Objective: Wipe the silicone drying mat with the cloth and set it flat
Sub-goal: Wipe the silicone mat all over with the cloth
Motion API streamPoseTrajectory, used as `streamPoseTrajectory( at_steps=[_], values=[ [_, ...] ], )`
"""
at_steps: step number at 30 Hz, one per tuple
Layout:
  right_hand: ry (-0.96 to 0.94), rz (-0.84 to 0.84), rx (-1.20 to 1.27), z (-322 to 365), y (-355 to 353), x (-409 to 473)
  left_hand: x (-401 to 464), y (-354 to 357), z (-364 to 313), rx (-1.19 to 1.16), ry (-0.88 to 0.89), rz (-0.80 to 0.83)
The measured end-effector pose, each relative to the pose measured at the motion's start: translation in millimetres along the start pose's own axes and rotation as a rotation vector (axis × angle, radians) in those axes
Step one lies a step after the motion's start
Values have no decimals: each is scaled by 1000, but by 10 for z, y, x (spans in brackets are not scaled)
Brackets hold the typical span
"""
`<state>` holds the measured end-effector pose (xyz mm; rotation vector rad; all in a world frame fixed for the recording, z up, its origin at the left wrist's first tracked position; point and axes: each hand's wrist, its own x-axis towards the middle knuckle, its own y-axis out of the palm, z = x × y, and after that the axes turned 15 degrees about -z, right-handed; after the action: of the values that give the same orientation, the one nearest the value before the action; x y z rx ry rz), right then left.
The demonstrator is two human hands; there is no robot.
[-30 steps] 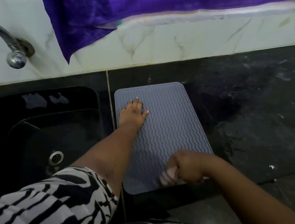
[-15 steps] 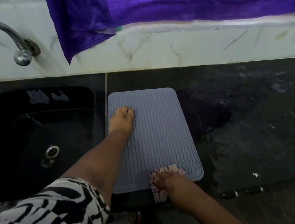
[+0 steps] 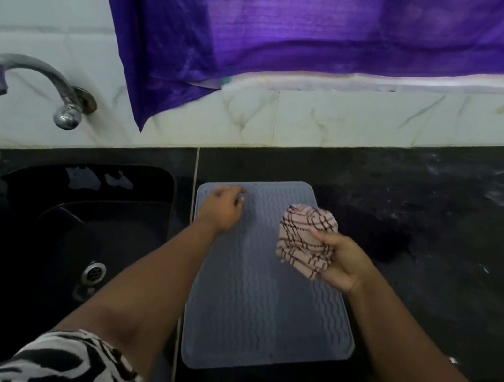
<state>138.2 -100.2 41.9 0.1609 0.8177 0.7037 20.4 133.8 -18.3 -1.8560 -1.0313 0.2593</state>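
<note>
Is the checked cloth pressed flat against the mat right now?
No, the right hand holds the bunched checked cloth lifted above the grey silicone mat.

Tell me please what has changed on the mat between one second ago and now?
The right hand, gripping the checked cloth throughout, moved from the mat's near right edge up toward its far right corner. The left hand slid toward the far left corner. The grey mat stayed flat on the counter beside the sink.
</note>
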Motion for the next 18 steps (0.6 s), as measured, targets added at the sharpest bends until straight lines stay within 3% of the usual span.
streamPoseTrajectory(
  at_steps=[3, 5, 7, 11, 14, 18],
  values=[
    [-286, -115, -496, 360, 449, 428, 201, 191, -36, 90, -12, 52],
    [-584, -231, -909, 483, 741, 817, 313, 363, -17, 192, 37, 109],
    [-827, -236, -1274, 471, 947, 1242, 401, 539, 93, 236, 43, 151],
    [-648, -224, -1759, 62, 1093, 1726, 408, 714, 334, 191, 20, 92],
    [-597, -220, -1846, -135, 1081, 1871, 417, 751, 349, 195, 22, 75],
    [-552, -63, -2004, 73, 1075, 1559, 429, 776, 344, 206, 24, 63]
  ],
)
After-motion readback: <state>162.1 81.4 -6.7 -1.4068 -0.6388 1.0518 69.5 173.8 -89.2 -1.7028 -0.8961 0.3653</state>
